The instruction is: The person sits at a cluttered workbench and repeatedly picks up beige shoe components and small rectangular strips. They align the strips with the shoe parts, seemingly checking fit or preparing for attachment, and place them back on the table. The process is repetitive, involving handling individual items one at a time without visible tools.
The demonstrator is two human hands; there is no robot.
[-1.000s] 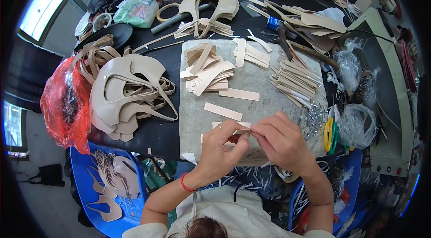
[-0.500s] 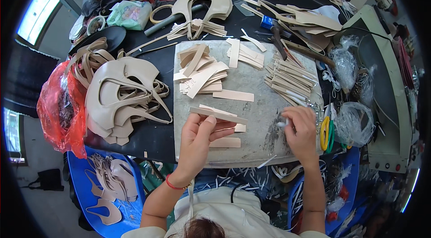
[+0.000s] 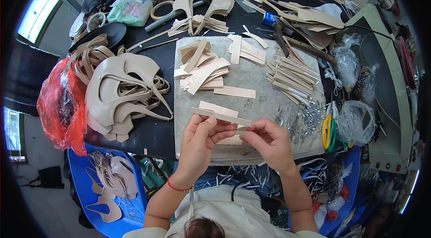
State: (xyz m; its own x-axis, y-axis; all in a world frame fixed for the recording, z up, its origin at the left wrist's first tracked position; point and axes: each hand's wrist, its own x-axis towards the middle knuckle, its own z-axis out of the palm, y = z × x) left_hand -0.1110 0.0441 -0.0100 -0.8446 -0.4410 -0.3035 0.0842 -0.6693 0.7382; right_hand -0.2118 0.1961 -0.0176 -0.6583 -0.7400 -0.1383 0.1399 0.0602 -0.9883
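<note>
A narrow beige leather-like strip [image 3: 220, 116] is held slantwise over the work board, gripped near its left part between the thumb and fingers of my left hand [image 3: 200, 137]. My right hand [image 3: 271, 144] is at the strip's right end, its thumb and index finger pinched together there; its fingertips partly cover that end. Behind and below the held strip, other flat beige strips [image 3: 218, 109] lie on the board, partly hidden by my hands. A separate strip [image 3: 235, 92] lies just beyond them.
Piled strips [image 3: 204, 69] and a row of folded strips [image 3: 294, 78] lie on the grey board [image 3: 188, 103]. Metal clips [image 3: 313, 114] and yellow-and-green-handled scissors [image 3: 328, 132] are at right. Mask-shaped beige pieces [image 3: 119, 85] and a red plastic bag [image 3: 60, 103] sit left. Blue bins [image 3: 140, 179] stand below.
My right hand has moved left from the board's right side, where it held something small and whitish, to the strip's right end. My left hand keeps its hold on the strip.
</note>
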